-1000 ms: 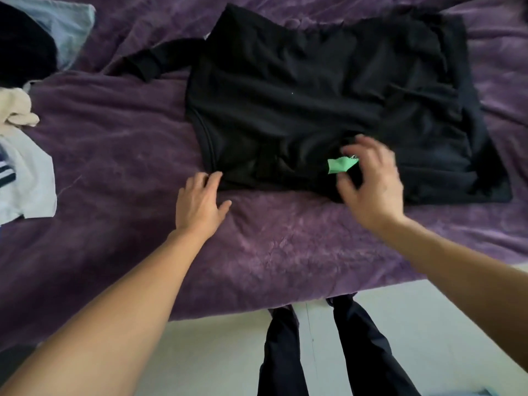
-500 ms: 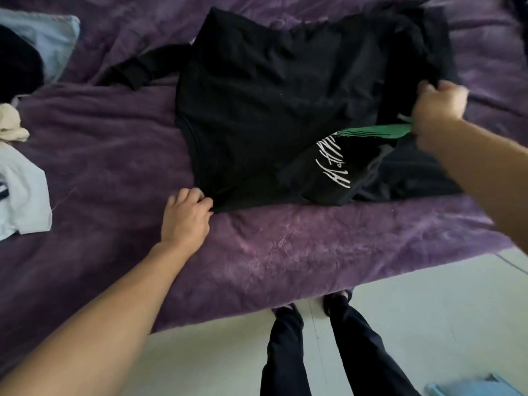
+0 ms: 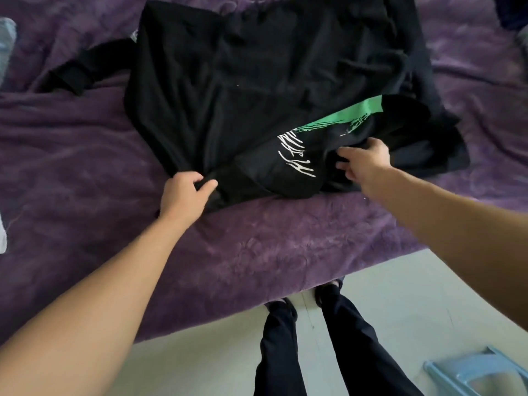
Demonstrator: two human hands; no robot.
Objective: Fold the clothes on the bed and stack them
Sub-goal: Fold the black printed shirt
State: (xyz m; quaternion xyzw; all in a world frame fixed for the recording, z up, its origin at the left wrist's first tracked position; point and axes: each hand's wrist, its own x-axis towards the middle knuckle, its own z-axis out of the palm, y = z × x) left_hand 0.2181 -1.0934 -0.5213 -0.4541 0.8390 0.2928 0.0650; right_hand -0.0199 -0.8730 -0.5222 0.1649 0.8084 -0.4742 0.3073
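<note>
Two bare hands touch a black sweatshirt (image 3: 243, 81) spread across the purple blanket (image 3: 85, 167) near the bed's front edge. One sleeve (image 3: 74, 75) trails out to the left. The left hand (image 3: 184, 192) grips the garment's near-left hem corner, fingers curled round the cloth. The right hand (image 3: 365, 164) lies on a turned-over flap (image 3: 257, 172) with white lettering and a green stripe, fingers loosely bent; whether it pinches the fabric cannot be told
</note>
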